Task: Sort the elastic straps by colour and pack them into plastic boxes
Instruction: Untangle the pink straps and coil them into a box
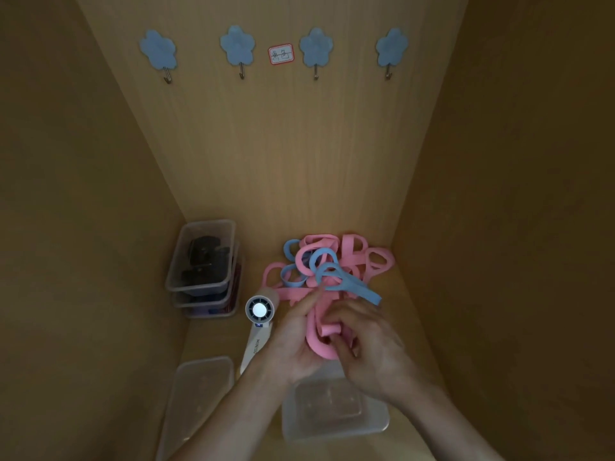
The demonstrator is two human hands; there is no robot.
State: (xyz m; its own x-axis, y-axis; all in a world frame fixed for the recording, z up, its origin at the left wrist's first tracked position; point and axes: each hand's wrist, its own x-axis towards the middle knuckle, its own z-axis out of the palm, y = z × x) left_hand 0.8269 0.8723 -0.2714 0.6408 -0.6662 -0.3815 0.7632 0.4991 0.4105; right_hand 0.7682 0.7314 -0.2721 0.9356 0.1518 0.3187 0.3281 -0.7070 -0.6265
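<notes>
Pink and blue elastic straps lie tangled in one heap at the back right of the wooden surface. They are flat, soft bands looped over each other, mostly pink, with at least three blue loops on top; the full number cannot be told. Both hands are clenched around one folded pink strap, lifted just in front of the heap. The left hand cups it from below with a finger stretched toward the pile, and the right hand pinches the fold from the other side. Below the wrists sits one open clear box. Three more clear boxes are stacked at the back left, the top one holding dark things. One flat clear lid lies front left, beside one white handheld fan. Four blue flower hooks hang on the back wall.
</notes>
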